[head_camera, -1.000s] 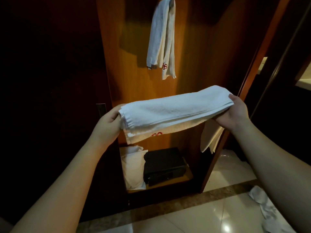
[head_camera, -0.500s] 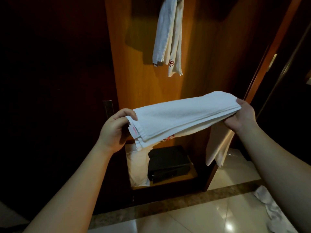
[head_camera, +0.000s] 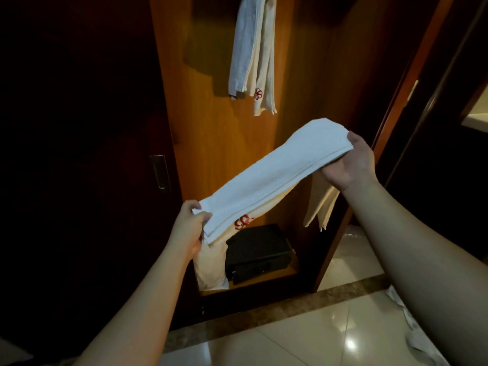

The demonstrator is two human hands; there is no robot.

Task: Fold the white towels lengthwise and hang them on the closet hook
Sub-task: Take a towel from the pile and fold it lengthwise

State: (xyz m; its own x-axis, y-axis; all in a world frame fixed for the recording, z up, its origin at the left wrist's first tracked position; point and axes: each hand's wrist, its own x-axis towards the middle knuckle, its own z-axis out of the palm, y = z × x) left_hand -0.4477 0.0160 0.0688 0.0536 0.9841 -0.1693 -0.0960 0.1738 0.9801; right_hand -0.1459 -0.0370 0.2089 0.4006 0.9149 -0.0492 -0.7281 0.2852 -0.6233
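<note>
The folded towel [head_camera: 274, 178] is stretched between both hands in front of the open closet [head_camera: 211, 143], and it now slopes steeply: half a second ago it lay close to level, while now its right end stands high and its left end low. The right hand [head_camera: 351, 162] has risen and grips the upper end, thumb on top and fingers curled underneath, with a loose tail of cloth hanging below it. The left hand [head_camera: 188, 228] has dropped and pinches the lower end between thumb and curled fingers; earlier it sat higher, level with the closet's door handle [head_camera: 159, 171], which now shows well above it. A red emblem [head_camera: 241, 221] on the underlayer shows just beside the left hand.

Above the held towel, a second towel [head_camera: 253, 51] hangs against the closet's back panel, its own red mark near the lower edge; where it is hung lies past the top edge of the view. It sits further up in the view than before, so the camera has tipped slightly down.

On the closet's floor a black safe [head_camera: 260, 250] sits under the low end of the held towel, with a pale bag [head_camera: 211, 268] just beside it, toward the dark door. More white cloth [head_camera: 412, 328] lies on the glossy tiles outside the closet, below the right forearm.
</note>
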